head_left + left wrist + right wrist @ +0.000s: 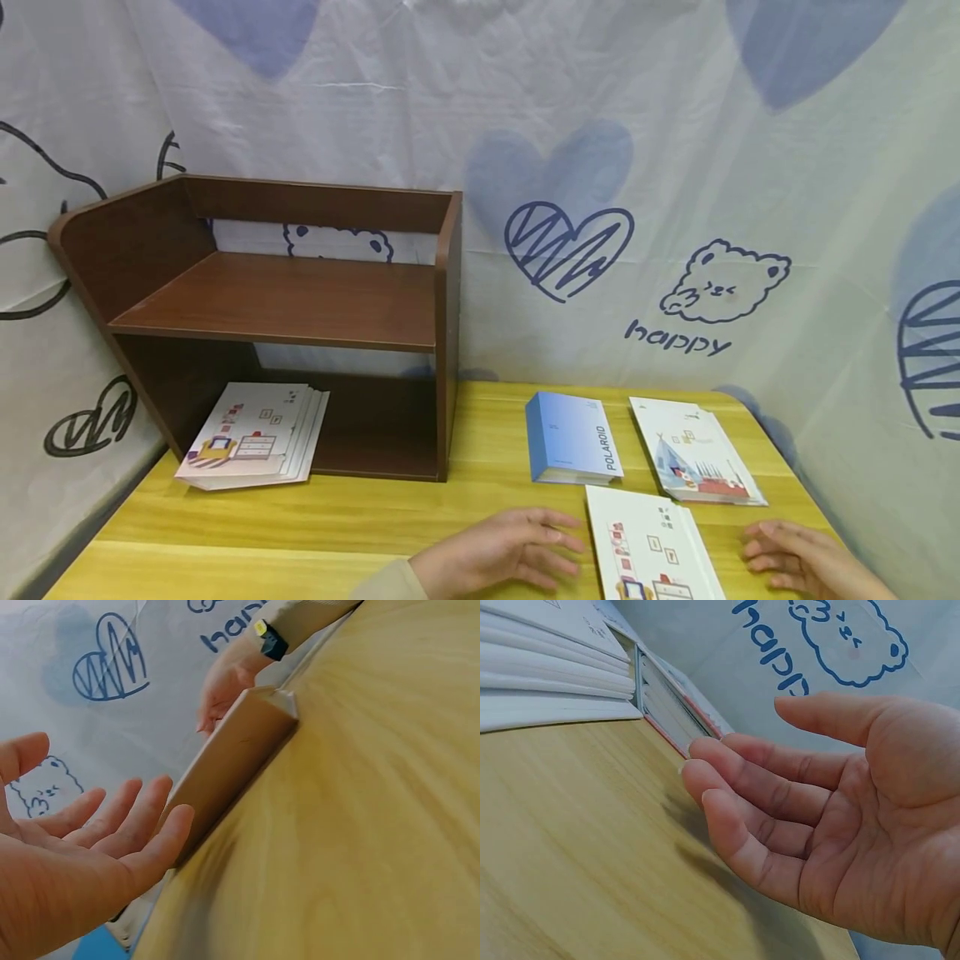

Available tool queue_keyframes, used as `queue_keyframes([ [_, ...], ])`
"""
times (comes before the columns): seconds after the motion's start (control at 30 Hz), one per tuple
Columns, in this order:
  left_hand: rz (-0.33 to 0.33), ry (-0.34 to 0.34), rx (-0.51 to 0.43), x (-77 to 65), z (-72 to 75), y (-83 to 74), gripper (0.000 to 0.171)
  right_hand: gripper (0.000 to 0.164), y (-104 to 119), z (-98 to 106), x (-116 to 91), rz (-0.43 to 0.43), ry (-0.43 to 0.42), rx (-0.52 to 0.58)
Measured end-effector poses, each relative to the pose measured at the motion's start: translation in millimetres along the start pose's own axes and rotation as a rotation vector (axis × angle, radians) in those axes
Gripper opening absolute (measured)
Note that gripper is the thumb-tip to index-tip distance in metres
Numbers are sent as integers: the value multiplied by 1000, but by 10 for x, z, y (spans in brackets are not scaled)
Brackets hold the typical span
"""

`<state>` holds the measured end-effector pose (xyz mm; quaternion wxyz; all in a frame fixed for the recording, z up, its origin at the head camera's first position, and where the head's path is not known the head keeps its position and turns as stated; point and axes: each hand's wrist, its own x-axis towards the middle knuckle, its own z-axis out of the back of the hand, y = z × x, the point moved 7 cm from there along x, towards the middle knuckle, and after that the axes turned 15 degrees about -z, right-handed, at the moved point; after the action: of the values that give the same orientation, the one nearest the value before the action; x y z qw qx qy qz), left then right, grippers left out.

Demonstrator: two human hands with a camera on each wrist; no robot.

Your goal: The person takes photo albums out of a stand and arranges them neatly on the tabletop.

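A stack of white booklets (pixel 637 525) with a room drawing on its cover lies at the table's front, between my two hands. Just left of it is my left hand (pixel 517 550), fingers loosely spread, palm turned toward the stack and holding nothing. On the other side, my right hand (pixel 798 554) stays apart from the stack with gently bent fingers and nothing in its grasp. The left wrist view shows the stack's smooth shaded side (pixel 232 765) beyond the fingertips. Layered edges (pixel 555 694) of the stack appear in the right wrist view.
Behind the front stack stand a blue POLAROID stack (pixel 577 437) and a stack of booklets with a tent drawing (pixel 697 454). At the left, a brown two-level shelf (pixel 300 300) has more white booklets (pixel 255 433) on its lower level. A patterned cloth (pixel 570 108) hangs behind.
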<state>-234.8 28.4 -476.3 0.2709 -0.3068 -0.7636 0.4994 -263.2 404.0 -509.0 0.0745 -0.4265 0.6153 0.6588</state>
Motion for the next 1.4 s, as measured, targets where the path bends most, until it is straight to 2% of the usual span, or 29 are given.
queue_keyframes([
  [0.23,-46,-25,40,-24,45,-154,46,33,47,11,-27,8,-23,-18],
  [0.53,-25,51,158,-38,96,-363,43,33,151,-43,-51,77,-15,-61],
  [0.7,-33,70,201,-70,113,-495,44,35,213,-67,-85,136,-45,-105],
  [0.87,-51,81,219,-110,121,-608,44,33,294,-126,-112,182,-94,-166],
  [1.1,-59,71,237,-171,122,-743,45,28,420,-259,-125,205,-165,-239],
  [1.3,-79,53,248,-245,140,-870,44,26,512,-374,-156,167,-335,-335],
  [1.4,-86,25,256,-293,186,-929,45,27,575,-460,-171,196,-365,-391],
])
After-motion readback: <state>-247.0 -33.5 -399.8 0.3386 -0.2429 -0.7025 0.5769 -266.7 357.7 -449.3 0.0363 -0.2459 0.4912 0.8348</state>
